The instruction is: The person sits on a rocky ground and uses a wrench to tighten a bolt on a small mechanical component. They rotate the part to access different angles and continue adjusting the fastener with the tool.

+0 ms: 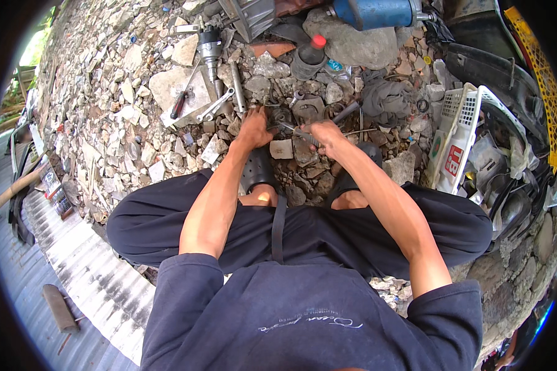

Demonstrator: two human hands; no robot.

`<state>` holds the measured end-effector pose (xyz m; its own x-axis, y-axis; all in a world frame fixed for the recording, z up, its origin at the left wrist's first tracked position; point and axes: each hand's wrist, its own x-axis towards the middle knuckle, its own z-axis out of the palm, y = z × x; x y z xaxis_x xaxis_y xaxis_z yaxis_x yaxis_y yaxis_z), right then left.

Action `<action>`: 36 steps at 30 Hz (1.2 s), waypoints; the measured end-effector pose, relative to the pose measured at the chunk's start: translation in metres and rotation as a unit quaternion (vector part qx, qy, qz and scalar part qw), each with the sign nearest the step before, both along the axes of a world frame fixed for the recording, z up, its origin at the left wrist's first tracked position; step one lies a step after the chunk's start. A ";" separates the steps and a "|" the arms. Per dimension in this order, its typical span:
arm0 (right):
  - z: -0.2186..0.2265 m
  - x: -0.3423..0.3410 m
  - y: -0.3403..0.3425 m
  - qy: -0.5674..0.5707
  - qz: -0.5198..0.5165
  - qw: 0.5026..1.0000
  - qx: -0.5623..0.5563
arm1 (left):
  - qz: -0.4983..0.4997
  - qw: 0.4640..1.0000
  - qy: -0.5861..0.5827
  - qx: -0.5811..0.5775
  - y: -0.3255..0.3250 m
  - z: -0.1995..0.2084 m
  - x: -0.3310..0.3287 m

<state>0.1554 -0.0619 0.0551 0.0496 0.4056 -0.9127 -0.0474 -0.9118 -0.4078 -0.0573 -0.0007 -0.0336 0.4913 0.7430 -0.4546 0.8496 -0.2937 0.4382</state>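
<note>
At left, a screwdriver [179,105] with a red-and-black handle and a spanner [216,104] lie on the stony ground [114,139], apart from both hands. A metal tube [237,86] lies just beyond the left hand [252,130], its long axis running near to far.

The left hand reaches down to the ground, fingers bent, thumb set apart from them on the right. Whether these fingers grip anything cannot be determined; their tips merge with dark stones and parts.

Between the hands, slightly to the far side, sits a dark round part [281,115], nearer the left thumb than the right palm. Its outline is hard to separate from the rubble.

Right of it, a grey bar tool [305,135] is clamped in the fingers of the right hand [329,138]. Its long axis slants from near right to far left, the thin end directed toward the round part. Contact between the two cannot be confirmed. The tool's near end is covered by the hand.

Far right of that hand, a grey cylinder [345,112] lies aslant near a dark cloth [385,99]; its nature is unclear.
</note>
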 end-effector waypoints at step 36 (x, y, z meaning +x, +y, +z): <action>0.004 -0.017 -0.050 -0.443 0.427 0.633 0.469 | 0.084 0.993 0.084 -0.017 -0.012 0.019 0.026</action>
<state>0.1380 -0.1115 0.0591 -0.2299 0.9730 -0.0175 0.9264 0.2133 -0.3104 -0.0315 -0.0132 -0.0146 0.2764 0.7905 -0.5465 0.9475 -0.1288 0.2928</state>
